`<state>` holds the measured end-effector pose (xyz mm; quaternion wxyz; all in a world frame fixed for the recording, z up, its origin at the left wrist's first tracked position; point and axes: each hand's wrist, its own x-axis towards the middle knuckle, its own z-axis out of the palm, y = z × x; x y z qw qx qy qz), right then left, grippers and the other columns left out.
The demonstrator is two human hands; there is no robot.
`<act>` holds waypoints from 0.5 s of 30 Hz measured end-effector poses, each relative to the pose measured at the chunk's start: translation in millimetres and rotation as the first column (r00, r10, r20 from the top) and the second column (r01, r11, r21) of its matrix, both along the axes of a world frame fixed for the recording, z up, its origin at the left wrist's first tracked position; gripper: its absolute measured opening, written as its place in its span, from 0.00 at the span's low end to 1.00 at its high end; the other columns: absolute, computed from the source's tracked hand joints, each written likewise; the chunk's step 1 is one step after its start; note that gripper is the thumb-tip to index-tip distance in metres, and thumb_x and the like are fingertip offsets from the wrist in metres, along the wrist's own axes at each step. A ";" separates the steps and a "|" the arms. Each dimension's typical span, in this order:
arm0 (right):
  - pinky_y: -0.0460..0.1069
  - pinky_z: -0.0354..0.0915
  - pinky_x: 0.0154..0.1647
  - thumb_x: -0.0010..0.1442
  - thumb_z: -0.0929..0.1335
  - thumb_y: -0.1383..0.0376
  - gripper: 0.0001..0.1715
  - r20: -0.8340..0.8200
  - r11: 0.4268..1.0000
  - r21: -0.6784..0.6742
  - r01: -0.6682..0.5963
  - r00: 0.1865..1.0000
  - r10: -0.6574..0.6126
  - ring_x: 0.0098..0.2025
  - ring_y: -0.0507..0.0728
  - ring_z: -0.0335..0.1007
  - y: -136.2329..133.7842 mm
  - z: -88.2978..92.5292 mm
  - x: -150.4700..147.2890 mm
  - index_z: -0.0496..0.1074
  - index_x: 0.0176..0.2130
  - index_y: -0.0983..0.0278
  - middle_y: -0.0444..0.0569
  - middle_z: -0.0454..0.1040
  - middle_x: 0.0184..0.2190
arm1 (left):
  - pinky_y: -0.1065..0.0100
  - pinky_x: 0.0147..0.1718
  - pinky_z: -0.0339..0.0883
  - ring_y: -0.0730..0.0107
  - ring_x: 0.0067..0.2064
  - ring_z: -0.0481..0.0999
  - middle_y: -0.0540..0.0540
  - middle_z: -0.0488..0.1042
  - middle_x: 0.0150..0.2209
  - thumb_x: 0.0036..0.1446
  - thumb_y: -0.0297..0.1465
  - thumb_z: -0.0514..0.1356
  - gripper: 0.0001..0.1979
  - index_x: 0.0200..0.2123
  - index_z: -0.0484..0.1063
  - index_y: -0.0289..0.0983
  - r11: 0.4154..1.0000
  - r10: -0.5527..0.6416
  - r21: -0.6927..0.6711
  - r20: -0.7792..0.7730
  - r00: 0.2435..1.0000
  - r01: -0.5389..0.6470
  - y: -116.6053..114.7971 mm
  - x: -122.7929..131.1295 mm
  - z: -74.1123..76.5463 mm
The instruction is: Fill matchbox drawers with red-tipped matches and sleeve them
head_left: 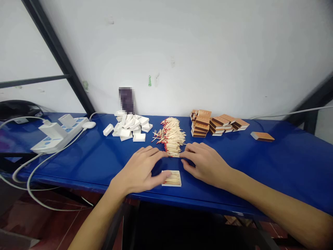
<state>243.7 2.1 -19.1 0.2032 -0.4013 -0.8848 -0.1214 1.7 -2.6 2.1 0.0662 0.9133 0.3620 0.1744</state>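
A heap of matches (173, 137) with red heads toward the left lies on the blue table. My left hand (142, 170) has its index fingertip at the left side of the heap's near end, thumb spread away over the edge of a small white matchbox tray (179, 178). That tray holds a layer of matches and sits nearest the table's front edge. On the other side, my right hand (205, 161) touches the right side of the heap's near end with its fingertips; its fingers are bent and the thumb is apart. Neither hand is closed around anything.
White empty trays (126, 132) are piled at the back left. Brown matchbox sleeves (203, 119) are stacked at the back right, and a single sleeve (262, 136) lies farther right. A power strip (59, 135) with cables occupies the left end. A wall stands behind.
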 end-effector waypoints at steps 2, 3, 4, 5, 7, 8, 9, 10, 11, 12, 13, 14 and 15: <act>0.51 0.54 0.35 0.62 0.66 0.68 0.09 0.016 1.000 -0.015 0.014 1.000 -0.014 0.32 0.55 0.63 -0.1 -1.5 -0.1 0.77 0.35 0.63 0.48 0.73 0.32 | 0.56 0.50 0.62 0.60 0.48 0.70 0.45 0.73 0.46 0.68 0.39 0.50 0.16 0.51 0.70 0.40 0.996 0.082 0.032 -0.032 0.996 -0.081 2.9 -0.4 -1.9; 0.51 0.54 0.35 0.62 0.66 0.68 0.09 0.017 1.000 -0.017 0.018 1.000 -0.018 0.32 0.55 0.64 -0.4 -1.8 -0.3 0.77 0.35 0.63 0.48 0.73 0.32 | 0.56 0.50 0.63 0.60 0.47 0.70 0.45 0.73 0.45 0.69 0.37 0.48 0.16 0.51 0.70 0.40 0.994 0.101 0.044 -0.050 0.994 -0.099 4.3 -0.6 -3.2; 0.51 0.54 0.35 0.62 0.66 0.68 0.09 0.016 1.000 -0.017 0.021 1.000 -0.020 0.32 0.55 0.64 -0.5 -1.9 -0.6 0.78 0.35 0.63 0.48 0.73 0.32 | 0.56 0.50 0.63 0.60 0.47 0.69 0.45 0.72 0.45 0.69 0.36 0.47 0.16 0.51 0.70 0.40 0.993 0.107 0.053 -0.066 0.992 -0.103 5.6 -0.9 -4.6; 0.51 0.54 0.35 0.63 0.66 0.68 0.09 0.015 1.000 -0.015 0.024 1.000 -0.023 0.32 0.56 0.64 -0.6 -2.0 -0.9 0.78 0.36 0.63 0.48 0.73 0.32 | 0.56 0.50 0.63 0.60 0.48 0.69 0.45 0.71 0.46 0.69 0.35 0.47 0.16 0.52 0.70 0.41 0.993 0.103 0.061 -0.081 0.991 -0.098 6.6 -1.3 -6.1; 0.51 0.54 0.35 0.63 0.66 0.67 0.09 0.017 1.000 -0.010 0.028 0.999 -0.028 0.32 0.56 0.63 -0.1 -2.2 -1.6 0.78 0.36 0.64 0.48 0.73 0.32 | 0.56 0.51 0.63 0.60 0.49 0.68 0.44 0.70 0.48 0.69 0.34 0.47 0.16 0.54 0.68 0.41 0.994 0.088 0.072 -0.098 0.991 -0.081 7.9 -2.2 -8.8; 0.51 0.54 0.35 0.63 0.66 0.67 0.09 0.020 1.000 -0.007 0.028 0.999 -0.028 0.32 0.56 0.63 0.4 -2.6 -1.8 0.78 0.36 0.64 0.48 0.73 0.32 | 0.56 0.51 0.62 0.60 0.49 0.67 0.44 0.69 0.48 0.69 0.34 0.47 0.16 0.55 0.68 0.42 0.995 0.079 0.074 -0.104 0.991 -0.072 8.3 -2.6 -9.8; 0.51 0.53 0.35 0.63 0.66 0.67 0.09 0.024 1.000 -0.007 0.028 0.999 -0.028 0.32 0.56 0.63 0.9 -3.1 -2.0 0.78 0.36 0.64 0.48 0.72 0.32 | 0.57 0.51 0.62 0.60 0.50 0.67 0.44 0.69 0.49 0.69 0.33 0.47 0.17 0.56 0.67 0.43 0.995 0.072 0.073 -0.109 0.991 -0.064 8.5 -3.0 -10.7; 0.51 0.53 0.35 0.63 0.66 0.67 0.09 0.028 1.000 -0.006 0.025 0.999 -0.025 0.33 0.56 0.62 1.4 -3.7 -2.2 0.77 0.35 0.64 0.48 0.72 0.31 | 0.57 0.51 0.63 0.61 0.50 0.67 0.45 0.69 0.49 0.69 0.33 0.47 0.17 0.57 0.67 0.43 0.996 0.067 0.071 -0.114 0.991 -0.060 8.7 -3.4 -11.3; 0.51 0.53 0.35 0.63 0.66 0.67 0.10 0.030 1.000 -0.005 0.022 0.999 -0.022 0.32 0.56 0.62 1.7 -4.4 -2.4 0.77 0.35 0.64 0.48 0.72 0.31 | 0.57 0.51 0.63 0.61 0.50 0.67 0.45 0.68 0.49 0.70 0.32 0.47 0.17 0.57 0.66 0.44 0.996 0.066 0.068 -0.119 0.991 -0.058 8.8 -3.7 -11.8; 0.51 0.52 0.35 0.63 0.66 0.67 0.10 0.031 1.000 -0.002 0.017 0.999 -0.017 0.32 0.56 0.62 1.9 -5.1 -2.5 0.77 0.34 0.63 0.48 0.72 0.30 | 0.57 0.51 0.63 0.61 0.50 0.67 0.45 0.68 0.50 0.70 0.32 0.47 0.17 0.57 0.66 0.44 0.996 0.066 0.067 -0.124 0.990 -0.058 8.9 -3.9 -12.1; 0.51 0.52 0.35 0.63 0.65 0.68 0.11 0.030 1.000 0.003 0.011 0.999 -0.011 0.32 0.56 0.62 1.8 -5.7 -2.6 0.77 0.33 0.63 0.48 0.72 0.30 | 0.57 0.51 0.63 0.61 0.50 0.67 0.45 0.68 0.50 0.70 0.32 0.47 0.17 0.57 0.66 0.43 0.996 0.067 0.066 -0.127 0.990 -0.059 9.0 -4.1 -12.3; 0.51 0.51 0.35 0.63 0.65 0.68 0.11 0.026 1.000 0.008 0.002 1.000 -0.002 0.32 0.55 0.62 1.6 -6.1 -2.8 0.76 0.32 0.63 0.47 0.72 0.30 | 0.57 0.50 0.63 0.61 0.50 0.67 0.45 0.68 0.50 0.69 0.32 0.47 0.16 0.57 0.66 0.43 0.996 0.068 0.066 -0.129 0.989 -0.060 9.1 -4.2 -12.5; 0.51 0.51 0.34 0.63 0.65 0.68 0.11 0.019 1.000 0.012 -0.010 1.000 0.010 0.32 0.55 0.61 1.2 -6.5 -2.9 0.76 0.31 0.63 0.47 0.72 0.29 | 0.57 0.51 0.63 0.61 0.49 0.67 0.45 0.68 0.50 0.69 0.33 0.48 0.16 0.57 0.66 0.43 0.996 0.067 0.066 -0.129 0.989 -0.059 9.2 -4.2 -12.6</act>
